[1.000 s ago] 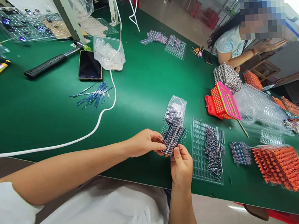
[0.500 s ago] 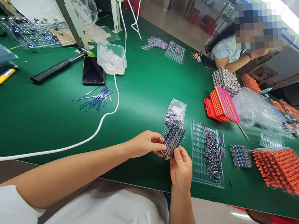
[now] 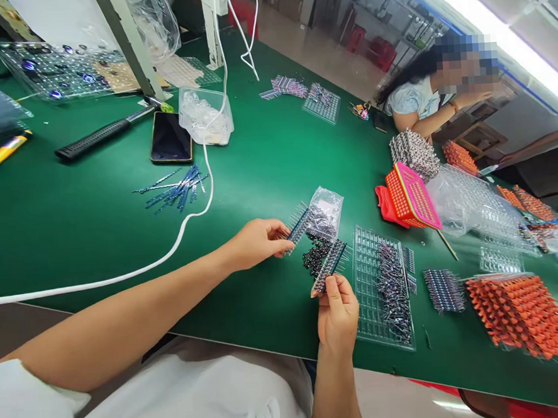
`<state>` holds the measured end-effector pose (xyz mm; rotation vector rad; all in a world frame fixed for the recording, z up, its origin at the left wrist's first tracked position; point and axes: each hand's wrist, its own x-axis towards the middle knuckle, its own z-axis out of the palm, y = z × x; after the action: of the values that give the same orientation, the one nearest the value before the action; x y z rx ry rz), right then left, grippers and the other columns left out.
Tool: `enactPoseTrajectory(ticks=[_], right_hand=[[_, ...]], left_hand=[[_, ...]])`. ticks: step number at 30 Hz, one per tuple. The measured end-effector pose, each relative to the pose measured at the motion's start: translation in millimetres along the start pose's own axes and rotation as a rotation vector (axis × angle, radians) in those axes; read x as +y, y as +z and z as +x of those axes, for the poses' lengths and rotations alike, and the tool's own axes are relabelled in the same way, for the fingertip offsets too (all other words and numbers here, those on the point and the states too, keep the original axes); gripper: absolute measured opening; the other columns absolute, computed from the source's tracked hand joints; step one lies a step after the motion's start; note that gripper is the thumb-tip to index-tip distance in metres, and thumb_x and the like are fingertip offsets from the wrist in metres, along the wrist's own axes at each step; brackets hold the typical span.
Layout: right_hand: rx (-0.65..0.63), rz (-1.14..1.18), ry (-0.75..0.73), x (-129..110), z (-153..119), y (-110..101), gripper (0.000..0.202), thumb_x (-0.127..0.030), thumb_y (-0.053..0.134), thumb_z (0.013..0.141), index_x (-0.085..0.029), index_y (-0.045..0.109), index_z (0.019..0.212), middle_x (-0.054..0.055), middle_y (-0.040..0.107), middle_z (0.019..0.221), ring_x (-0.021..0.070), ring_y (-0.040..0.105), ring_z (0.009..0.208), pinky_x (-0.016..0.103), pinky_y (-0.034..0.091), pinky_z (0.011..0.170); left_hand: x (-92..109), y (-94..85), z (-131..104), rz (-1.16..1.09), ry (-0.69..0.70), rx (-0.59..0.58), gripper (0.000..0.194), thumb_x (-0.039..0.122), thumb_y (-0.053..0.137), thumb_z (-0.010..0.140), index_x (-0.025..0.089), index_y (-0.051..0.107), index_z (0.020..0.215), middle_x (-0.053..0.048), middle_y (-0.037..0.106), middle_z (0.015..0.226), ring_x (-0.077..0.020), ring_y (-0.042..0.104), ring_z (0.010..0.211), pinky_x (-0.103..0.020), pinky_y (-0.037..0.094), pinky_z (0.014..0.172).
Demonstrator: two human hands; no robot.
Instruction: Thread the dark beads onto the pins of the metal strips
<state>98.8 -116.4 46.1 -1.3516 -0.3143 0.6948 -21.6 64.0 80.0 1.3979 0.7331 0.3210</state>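
Near the front edge of the table (image 3: 258, 179), the left hand (image 3: 258, 245) is pinching 1 pin-edged strip (image 3: 299, 226), the right hand (image 3: 338, 309) a 2nd strip (image 3: 328, 266), fingers (image 3: 284, 246) closed on ends; both are probably handling as light, stiff, their sides easily bent.

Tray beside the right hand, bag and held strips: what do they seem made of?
Tray: most likely clear, glossy plastic; the green table shows through.
Bag: probably thin, shiny plastic film, by its creases and glare.
Strips: perhaps partly metal, by the thin wire-like ends; too small to be sure, finish included.
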Motion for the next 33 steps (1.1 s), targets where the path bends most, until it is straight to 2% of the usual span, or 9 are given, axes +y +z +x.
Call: enactPoseTrajectory(ticks=[5, 9, 11, 15, 17, 19, 23, 26, 33], right_hand=[[-0.001, -0.033, -0.014, 1.7, 0.5, -1.5, 0.032, -0.046, 0.077, 0.074, -0.017, 0.064, 0.08, -0.003, 0.058, 0.071, 0.0085, 0.052, 0.059, 0.024, 0.046, 0.057], [0.005, -0.052, -0.022, 2.8, 0.8, -2.1, 0.033, -0.046, 0.078, 0.073, -0.017, 0.065, 0.081, -0.002, 0.059, 0.072, 0.0089, 0.053, 0.059, 0.024, 0.047, 0.057], [0.005, -0.058, -0.026, 3.3, 0.5, -2.1, 0.033, -0.047, 0.077, 0.073, -0.017, 0.065, 0.082, -0.001, 0.06, 0.072, 0.0089, 0.053, 0.059, 0.024, 0.047, 0.056], [-0.004, -0.09, -0.044, 3.7, -0.1, -1.8, 0.034, -0.048, 0.075, 0.075, -0.017, 0.064, 0.083, -0.001, 0.06, 0.071, 0.009, 0.053, 0.058, 0.025, 0.047, 0.057], [-0.011, -0.098, -0.042, 3.1, -0.3, -1.6, 0.034, -0.049, 0.074, 0.076, -0.017, 0.064, 0.083, -0.001, 0.059, 0.07, 0.0089, 0.052, 0.057, 0.025, 0.047, 0.057], [-0.021, -0.095, -0.03, 1.9, -0.6, -1.2, 0.034, -0.049, 0.074, 0.076, -0.017, 0.064, 0.082, -0.002, 0.058, 0.069, 0.0086, 0.052, 0.056, 0.024, 0.046, 0.055], [-0.044, -0.046, 0.014, -2.0, -1.0, 0.2, 0.032, -0.047, 0.076, 0.075, -0.018, 0.064, 0.079, -0.003, 0.058, 0.068, 0.0078, 0.051, 0.055, 0.022, 0.043, 0.053], [-0.049, -0.016, 0.042, -4.0, -0.9, 0.7, 0.034, -0.048, 0.079, 0.071, -0.018, 0.065, 0.077, -0.003, 0.059, 0.069, 0.0077, 0.051, 0.055, 0.022, 0.042, 0.052], [-0.072, -0.035, 0.042, -2.9, -0.4, 0.3, 0.03, -0.045, 0.078, 0.073, -0.018, 0.066, 0.079, -0.002, 0.061, 0.072, 0.008, 0.05, 0.057, 0.022, 0.042, 0.053]], left_hand=[[1.2, -26.6, 8.9, 0.666, 0.037, 0.18, 0.027, 0.033, 0.059, 0.085, 0.016, 0.061, 0.105, -0.005, 0.074, 0.086, -0.0209, 0.07, 0.081, -0.031, 0.053, 0.074], [0.2, -34.2, 8.2, 0.833, -0.004, 0.229, 0.031, 0.028, 0.058, 0.085, 0.014, 0.061, 0.112, -0.009, 0.073, 0.089, -0.0287, 0.068, 0.087, -0.038, 0.051, 0.077], [0.2, -34.5, 5.5, 0.908, -0.005, 0.268, 0.036, 0.028, 0.06, 0.084, 0.011, 0.06, 0.116, -0.014, 0.071, 0.098, -0.0349, 0.063, 0.101, -0.045, 0.05, 0.085], [0.7, -31.5, 1.4, 1.017, 0.159, 0.39, 0.042, 0.032, 0.061, 0.085, 0.008, 0.06, 0.119, -0.019, 0.063, 0.117, -0.038, 0.048, 0.121, -0.05, 0.043, 0.101], [0.8, -26.0, 0.6, 0.92, 0.284, 0.375, 0.037, 0.034, 0.06, 0.086, 0.011, 0.062, 0.115, -0.015, 0.064, 0.115, -0.0332, 0.052, 0.117, -0.047, 0.044, 0.101], [0.8, -16.4, -0.9, 0.693, 0.343, 0.278, 0.029, 0.035, 0.059, 0.087, 0.015, 0.064, 0.108, -0.011, 0.068, 0.11, -0.0275, 0.058, 0.108, -0.043, 0.047, 0.098], [-0.8, 8.5, -7.6, 0.192, 0.217, 0.0, 0.026, 0.036, 0.056, 0.088, 0.016, 0.065, 0.101, -0.008, 0.072, 0.098, -0.0203, 0.066, 0.09, -0.036, 0.053, 0.086], [-4.0, 21.7, -12.8, -0.017, 0.13, -0.145, 0.025, 0.034, 0.058, 0.087, 0.014, 0.064, 0.102, -0.007, 0.073, 0.092, -0.0175, 0.067, 0.085, -0.034, 0.054, 0.084], [-8.2, 28.8, -17.3, -0.213, 0.087, -0.234, 0.022, 0.031, 0.063, 0.086, 0.013, 0.065, 0.098, -0.005, 0.073, 0.086, -0.015, 0.065, 0.079, -0.032, 0.053, 0.082]])
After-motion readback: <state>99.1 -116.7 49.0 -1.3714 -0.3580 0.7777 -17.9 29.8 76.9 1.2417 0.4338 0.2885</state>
